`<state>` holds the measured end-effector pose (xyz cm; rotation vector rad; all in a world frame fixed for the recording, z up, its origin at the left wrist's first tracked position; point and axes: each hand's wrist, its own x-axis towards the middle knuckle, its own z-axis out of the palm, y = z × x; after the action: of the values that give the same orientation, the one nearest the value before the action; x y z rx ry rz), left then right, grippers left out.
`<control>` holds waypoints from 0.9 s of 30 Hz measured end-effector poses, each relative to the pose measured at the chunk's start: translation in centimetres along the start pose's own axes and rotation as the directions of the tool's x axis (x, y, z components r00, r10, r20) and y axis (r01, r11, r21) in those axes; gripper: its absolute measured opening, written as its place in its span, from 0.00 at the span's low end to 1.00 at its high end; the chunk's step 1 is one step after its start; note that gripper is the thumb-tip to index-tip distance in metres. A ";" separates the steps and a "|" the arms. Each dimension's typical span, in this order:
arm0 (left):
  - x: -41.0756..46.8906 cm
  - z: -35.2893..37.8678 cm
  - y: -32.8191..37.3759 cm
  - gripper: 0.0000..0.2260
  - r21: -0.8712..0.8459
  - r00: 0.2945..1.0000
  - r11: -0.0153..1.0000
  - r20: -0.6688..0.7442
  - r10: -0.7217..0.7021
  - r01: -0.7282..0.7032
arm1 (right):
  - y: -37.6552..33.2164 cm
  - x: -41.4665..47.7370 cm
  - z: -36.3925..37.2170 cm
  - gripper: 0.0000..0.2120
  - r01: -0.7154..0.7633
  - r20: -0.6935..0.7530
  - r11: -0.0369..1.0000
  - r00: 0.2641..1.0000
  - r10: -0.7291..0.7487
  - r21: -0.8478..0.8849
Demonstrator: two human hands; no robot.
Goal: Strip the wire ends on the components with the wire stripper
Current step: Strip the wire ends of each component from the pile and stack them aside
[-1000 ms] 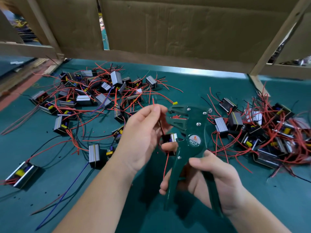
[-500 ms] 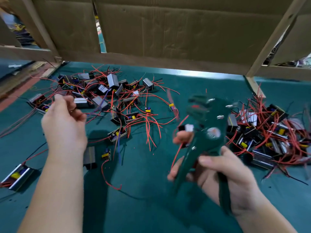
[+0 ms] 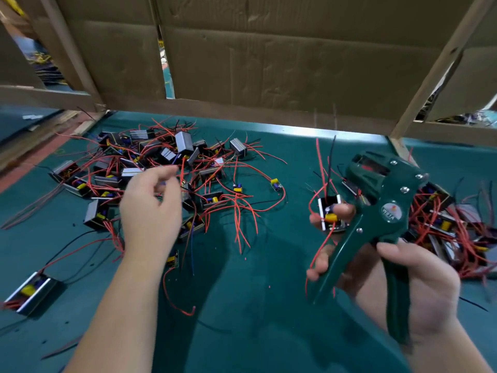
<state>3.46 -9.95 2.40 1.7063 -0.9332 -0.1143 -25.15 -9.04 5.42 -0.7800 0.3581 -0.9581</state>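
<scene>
Wire stripper point(image 3: 387, 203) | right hand point(image 3: 422, 286) grip | component point(image 3: 330, 214) at fingertips beside handle

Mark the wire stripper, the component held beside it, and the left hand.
wire stripper point(image 3: 392, 211): head view, on the round label at its pivot.
held component point(image 3: 331, 217): head view, on its yellow part.
left hand point(image 3: 150, 214): head view, on the back of the hand.

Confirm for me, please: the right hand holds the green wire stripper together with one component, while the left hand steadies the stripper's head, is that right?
Not quite. In the head view the left hand is clear of the wire stripper, out over the pile of components on the left. The rest stands: the right hand holds the stripper together with one component.
</scene>
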 end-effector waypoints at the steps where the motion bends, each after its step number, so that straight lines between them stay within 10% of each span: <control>1: -0.5 0.2 0.6 0.09 -0.042 0.999 0.998 0.025 0.047 -0.046 | 0.2 0.1 0.1 0.30 -0.039 0.035 0.998 0.999 0.037 0.046; 9: -3.3 1.8 3.9 0.13 -0.633 0.884 0.735 0.456 0.100 0.243 | 2.1 0.4 1.0 0.21 -0.370 0.141 0.885 0.929 0.343 0.284; 20: -3.4 1.5 4.4 0.03 -0.726 0.944 0.671 0.308 0.121 0.151 | 4.3 0.1 0.4 0.29 -0.341 0.203 0.923 0.905 0.374 -0.177; 27: 0.1 -0.8 2.3 0.09 -0.821 0.918 0.453 0.202 -0.340 0.349 | 3.7 -0.1 0.8 0.30 -0.261 0.151 0.944 0.944 0.293 -0.201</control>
<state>2.79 -9.46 4.66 0.9086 -0.3629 -0.7442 -22.56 -7.44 3.25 -0.9443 0.3892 -0.5896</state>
